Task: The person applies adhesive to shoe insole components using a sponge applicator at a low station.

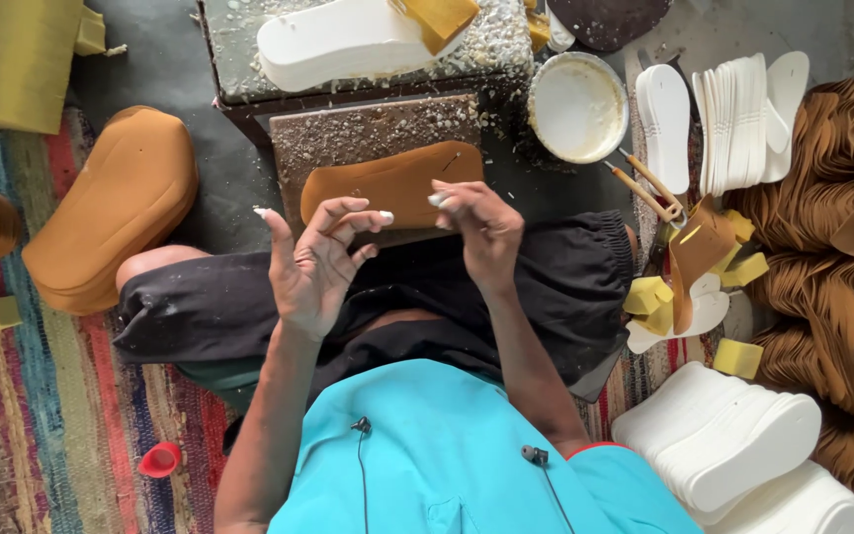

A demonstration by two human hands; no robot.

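Observation:
My left hand (316,259) is raised over my lap, palm toward me, fingers spread and curled, with white glue on the fingertips. It holds nothing. My right hand (481,225) is beside it, fingers pinched together with a small white bit at the tips; what it is I cannot tell. Just beyond both hands a brown shoe insole (387,183) lies flat on a glue-crusted wooden board (368,133).
A white bowl of glue (577,107) and brushes (644,188) sit to the right. White soles (733,119) and a stack of white platform soles (733,445) lie at right beside brown cut pieces (832,297). A stack of tan soles (116,203) lies at left. Yellow sponges (649,302) are scattered.

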